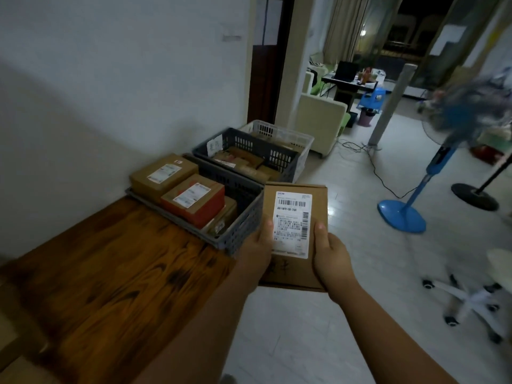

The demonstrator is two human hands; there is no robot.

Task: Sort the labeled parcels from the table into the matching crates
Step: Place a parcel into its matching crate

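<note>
The cardboard parcel (291,270) is in the air over the tiled floor (346,217), just off the right corner of the wooden table (110,273) and beside the nearest crate. It is held flat with its white shipping label (293,224) facing up, most likely so the printed code can be read and matched before it is dropped anywhere. The left hand (257,252) grips the parcel's left edge and the right hand (332,257) grips the right edge. Each thumb lies on top near the label's side and the other fingers are hidden underneath, so the print stays uncovered.

Just left of the parcel stands the near grey crate (243,217), at the far end of the table against the wall. Whether it rests on the table I cannot tell. It is already well filled: a brown box (163,173) and a red-sided box (194,200) lie label-up above its rim, with more below them. Beyond it, on the floor, sit a second dark crate (282,159) carrying a paper tag (214,144) and a white crate (293,139), both holding brown parcels. The row is lined up so each can be reached in turn. By my reading the step in hand is checking the label to choose a crate; the tag's writing is too small to read
</note>
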